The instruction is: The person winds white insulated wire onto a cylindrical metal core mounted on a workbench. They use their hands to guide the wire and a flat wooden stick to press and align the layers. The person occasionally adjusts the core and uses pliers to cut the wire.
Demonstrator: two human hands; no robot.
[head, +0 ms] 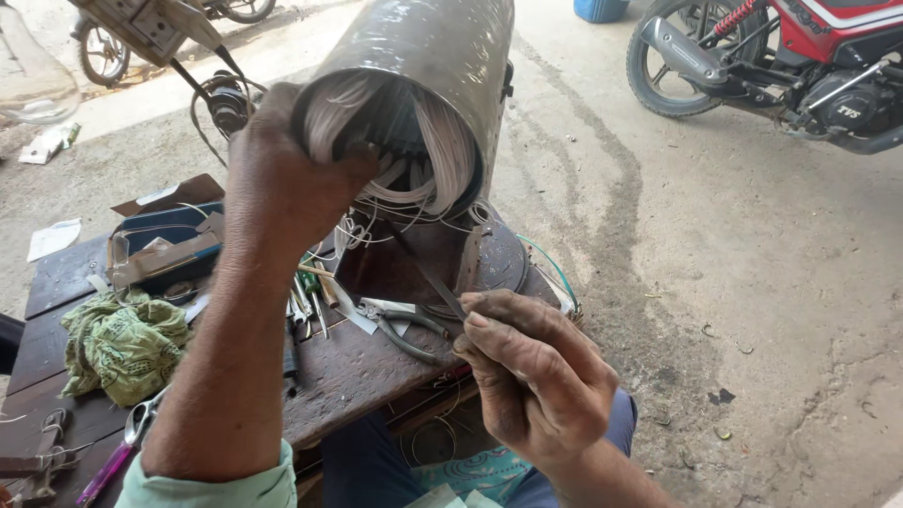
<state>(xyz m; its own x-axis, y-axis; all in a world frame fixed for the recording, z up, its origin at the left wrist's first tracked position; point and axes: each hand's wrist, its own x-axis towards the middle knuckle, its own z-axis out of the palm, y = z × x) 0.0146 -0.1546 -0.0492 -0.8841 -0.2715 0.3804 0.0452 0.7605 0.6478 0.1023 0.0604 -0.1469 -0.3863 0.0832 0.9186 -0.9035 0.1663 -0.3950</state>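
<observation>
A grey metal motor cylinder (442, 56) lies tilted on the dark wooden bench (357, 367), its open end toward me. White winding wires (451, 150) loop around the inside of its mouth. My left hand (282, 179) grips the left rim, fingers curled into the opening over the wires. My right hand (531, 372), lower and nearer me, pinches a thin flat metal strip (428, 273) that points up toward the mouth. Pliers (409, 334) lie just left of that hand.
A green rag (122, 343), scissors (136, 423), small tools (310, 301) and an open box (165, 240) crowd the bench's left. A red motorcycle (781, 56) stands at the top right on concrete ground. A blue container (600, 9) sits beyond it.
</observation>
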